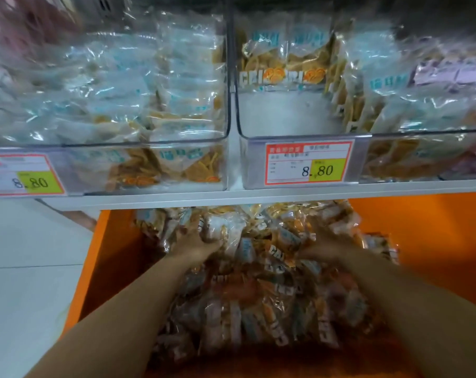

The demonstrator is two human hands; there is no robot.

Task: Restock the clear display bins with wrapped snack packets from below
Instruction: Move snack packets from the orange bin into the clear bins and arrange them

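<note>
A heap of wrapped snack packets [264,290] fills the orange drawer [114,255] below the shelf. My left hand [195,242] reaches into the far left of the heap, fingers curled round a clear packet [223,227]. Over at the heap's far right, my right hand [324,245] grips packets; its fingers are blurred. Above, the left clear bin [149,143] is packed with packets. The middle clear bin [299,115] has a bare floor at its front left and upright packets [283,61] at the back and right.
A white shelf edge [258,196] runs across above the drawer. Price labels reading 8.80 hang on the left bin [26,174] and the middle bin [309,163]. Purple packets [455,75] lie at the far right. White floor tiles [26,255] lie to the left.
</note>
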